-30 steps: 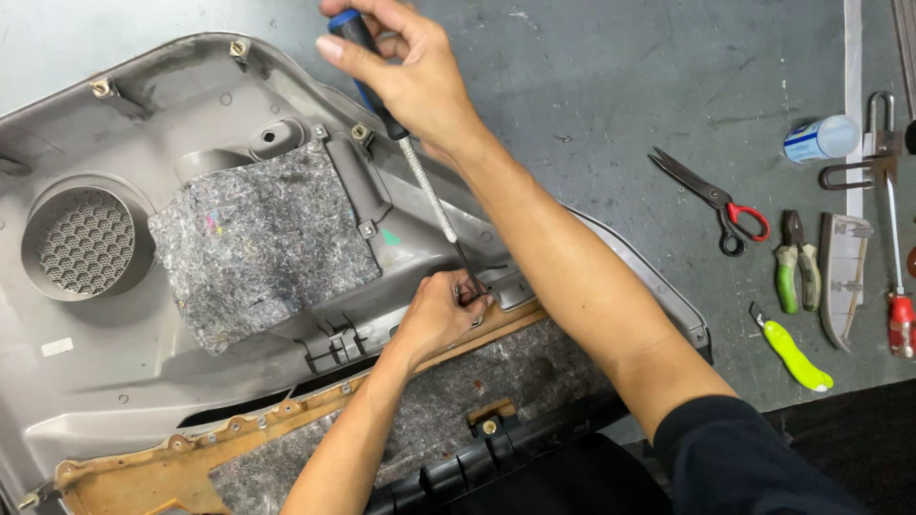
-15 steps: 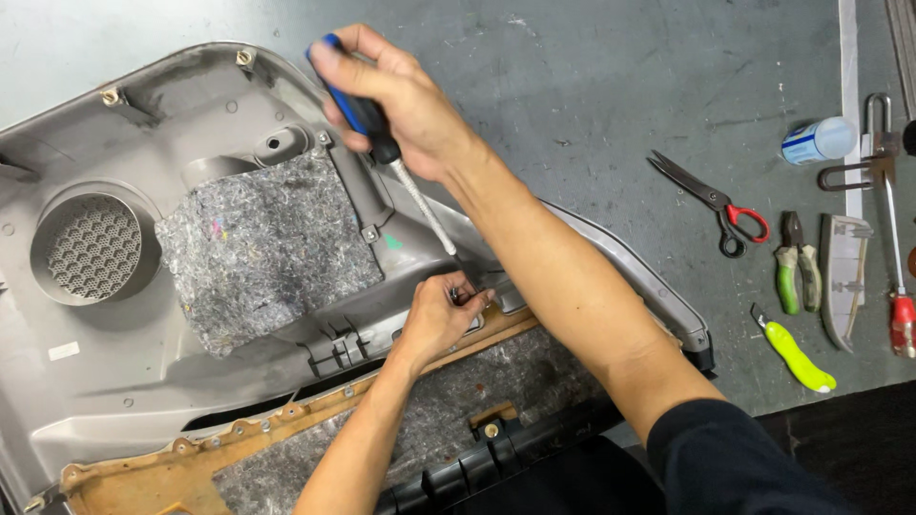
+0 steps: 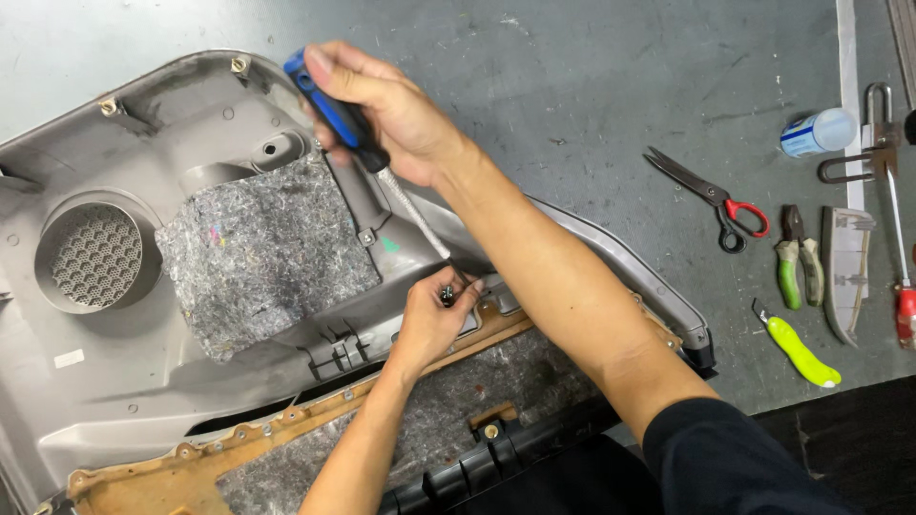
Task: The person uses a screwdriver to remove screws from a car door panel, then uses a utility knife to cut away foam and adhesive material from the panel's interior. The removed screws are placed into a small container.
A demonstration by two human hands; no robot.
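The right hand [image 3: 396, 114] is wrapped tight around the blue-and-black handle of a screwdriver [image 3: 363, 143], fingers together on the grip, with the metal shaft slanting down and to the right toward the middle of a grey door panel [image 3: 143, 133]. The shaft's tip meets a small dark screw [image 3: 447, 292], which the left hand [image 3: 434, 319] pinches between thumb and fingertips, the rest of that hand curled in just below it. The screw sits at the seam where the grey plastic joins a tan, fibrous strip [image 3: 286, 424] that runs along the lower part of the panel and carries a row of small fasteners. The panel lies inner side up on the grey tabletop [image 3: 592, 76]. A patch of mottled grey felt padding [image 3: 262, 253] covers its centre, just left of the screwdriver shaft, and a round speaker grille [image 3: 93, 256] with a honeycomb pattern sits farther left. A black ribbed trim piece [image 3: 496, 458] edges the panel near the bottom of the view. Well apart to the right, loose tools lie on the tabletop: scissors [image 3: 711, 195] with red and black handles, green-handled pliers [image 3: 798, 259], a lime-green utility knife [image 3: 797, 348], a small white and blue bottle [image 3: 818, 132] lying on its side, and a red-handled screwdriver [image 3: 902, 286] at the frame's edge.
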